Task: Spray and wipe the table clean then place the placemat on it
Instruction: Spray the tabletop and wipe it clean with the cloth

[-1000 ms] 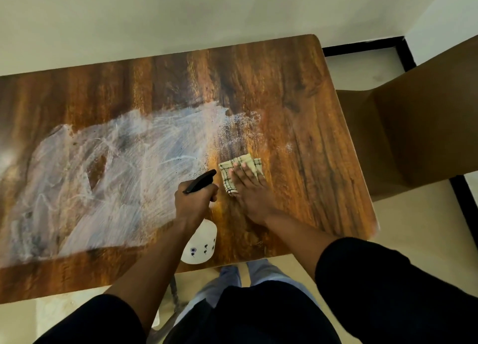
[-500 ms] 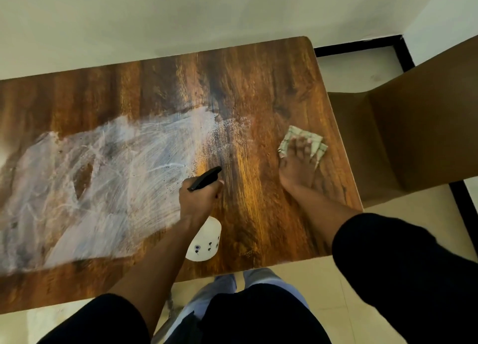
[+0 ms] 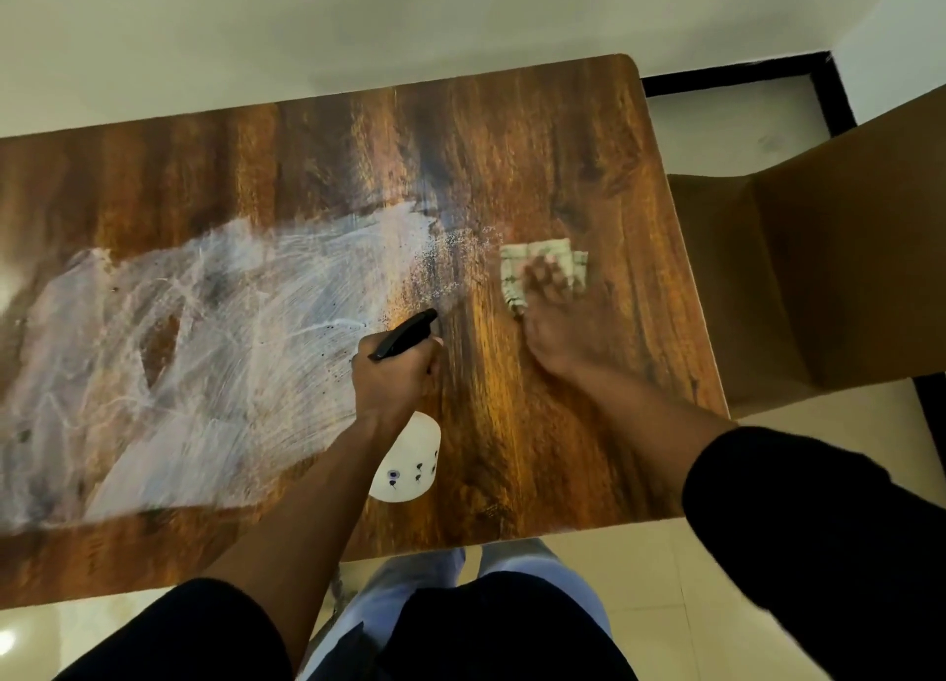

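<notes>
Wiping right part of table [image 3: 512, 158] with checked cloth [image 3: 537, 260], right hand [image 3: 550, 322] pressed flat on top, fingers blurred from motion. Cloth now sits mid-right, back from the right edge where it lay half a second ago, and farther right than a second ago beside the spray nozzle; so sweeping side to side across the dry right section. Left hand [image 3: 396, 376] clenched round neck of white spray bottle [image 3: 407, 468], black nozzle pointing far-right, position barely changed across the frames. Fine droplets speckled between nozzle and cloth. Big white smeared film [image 3: 205, 347] covering left and middle of tabletop, same shape as before, untouched by cloth. Likely meaning: right side nearly done, bulk of cleaning left, cloth needs to move left into the film. Placemat not in view, cannot tell where. Brown chair [image 3: 819, 271] standing just beyond right edge.
</notes>
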Demonstrator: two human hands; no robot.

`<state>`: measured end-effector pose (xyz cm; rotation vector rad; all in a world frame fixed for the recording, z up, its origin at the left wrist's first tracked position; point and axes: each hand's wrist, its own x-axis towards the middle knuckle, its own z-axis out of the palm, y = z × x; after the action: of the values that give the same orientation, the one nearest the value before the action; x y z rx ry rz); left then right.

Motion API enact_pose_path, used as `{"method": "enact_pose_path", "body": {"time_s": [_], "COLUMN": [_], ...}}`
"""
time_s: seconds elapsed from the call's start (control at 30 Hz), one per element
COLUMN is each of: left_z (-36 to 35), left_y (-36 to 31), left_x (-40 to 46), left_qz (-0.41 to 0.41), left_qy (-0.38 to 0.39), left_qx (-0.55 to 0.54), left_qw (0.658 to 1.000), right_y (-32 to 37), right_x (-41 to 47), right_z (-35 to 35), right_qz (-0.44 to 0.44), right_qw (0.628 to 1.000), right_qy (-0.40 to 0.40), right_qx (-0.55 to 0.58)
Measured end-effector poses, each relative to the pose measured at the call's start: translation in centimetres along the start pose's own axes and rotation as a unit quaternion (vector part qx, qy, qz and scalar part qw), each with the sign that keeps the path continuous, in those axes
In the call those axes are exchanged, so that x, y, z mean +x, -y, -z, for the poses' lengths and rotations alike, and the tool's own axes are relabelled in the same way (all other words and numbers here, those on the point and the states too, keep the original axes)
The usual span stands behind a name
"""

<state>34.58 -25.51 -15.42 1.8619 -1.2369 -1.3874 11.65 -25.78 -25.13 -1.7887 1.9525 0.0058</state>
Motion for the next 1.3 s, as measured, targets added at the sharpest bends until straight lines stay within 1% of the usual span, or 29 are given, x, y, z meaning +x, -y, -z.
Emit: {"method": "enact_pose_path", "body": {"time_s": [0.07, 0.17, 0.23, 0.3, 0.33, 0.4, 0.47, 0.53, 0.63, 0.7, 0.77, 0.83, 0.93, 1.03, 1.13, 1.2, 1.23, 1.3], "left_z": [0.1, 0.4, 0.7, 1.2, 1.4, 1.8, 2.4, 3.0, 4.0, 4.4, 4.7, 4.7, 4.6, 4.3, 4.1, 4.1, 4.2, 4.3], "left_y": [-0.1, 0.3, 0.6, 0.8, 0.8, 1.0, 1.1, 1.2, 1.2, 1.2, 1.2, 1.4, 1.5, 1.5, 1.5, 1.6, 1.7, 1.8], "left_x": [0.2, 0.5, 0.7, 0.8, 0.8, 0.9, 1.0, 1.0, 1.1, 1.1, 1.0, 1.1, 1.3, 1.4, 1.4, 1.4, 1.3, 1.0], "left_qz": [0.004, 0.015, 0.025, 0.035, 0.039, 0.042, 0.042, 0.042, 0.037, 0.033, 0.036, 0.044, 0.046, 0.048, 0.055, 0.051, 0.049, 0.046], "left_qy": [0.004, -0.012, -0.023, -0.032, -0.037, -0.045, -0.055, -0.065, -0.079, -0.087, -0.095, -0.093, -0.080, -0.075, -0.078, -0.081, -0.083, -0.091], "left_qx": [0.005, 0.003, -0.007, -0.015, -0.019, -0.025, -0.035, -0.041, -0.034, -0.025, -0.022, -0.021, -0.024, -0.038, -0.052, -0.054, -0.052, -0.049], "left_qw": [1.000, 1.000, 0.999, 0.999, 0.998, 0.998, 0.997, 0.996, 0.996, 0.995, 0.995, 0.994, 0.995, 0.995, 0.994, 0.994, 0.994, 0.994], "right_y": [-3.2, -6.8, -6.6, -4.6, -3.1, 0.2, 3.9, 7.8, 12.8, 14.0, 13.6, 12.0, 8.0, 3.7, 3.5, 5.6, 6.9, 9.4], "right_x": [1.8, 3.8, 4.7, 5.4, 5.6, 5.6, 5.4, 4.8, 3.1, 2.4, 2.6, 3.6, 6.0, 8.0, 8.6, 8.3, 8.0, 7.0], "right_z": [1.8, 3.0, 2.6, 1.9, 1.5, 0.5, -0.8, -2.3, -4.3, -5.0, -4.7, -3.8, -2.0, -0.3, -0.2, -0.8, -1.2, -2.5], "right_qz": [-0.064, -0.164, -0.213, -0.235, -0.230, -0.182, -0.111, -0.017, 0.139, 0.186, 0.193, 0.165, 0.072, -0.018, -0.075, -0.089, -0.077, -0.018], "right_qw": [0.997, 0.985, 0.974, 0.968, 0.969, 0.980, 0.992, 1.000, 0.990, 0.981, 0.979, 0.985, 0.997, 1.000, 0.996, 0.994, 0.995, 0.999], "right_qy": [-0.036, -0.056, -0.073, -0.080, -0.080, -0.073, -0.051, -0.016, 0.029, 0.051, 0.050, 0.049, 0.017, -0.023, -0.051, -0.061, -0.056, -0.029], "right_qx": [0.009, 0.020, 0.024, 0.040, 0.043, 0.033, 0.024, 0.020, 0.000, -0.031, -0.032, -0.015, -0.021, -0.010, -0.007, 0.003, 0.008, 0.003]}}
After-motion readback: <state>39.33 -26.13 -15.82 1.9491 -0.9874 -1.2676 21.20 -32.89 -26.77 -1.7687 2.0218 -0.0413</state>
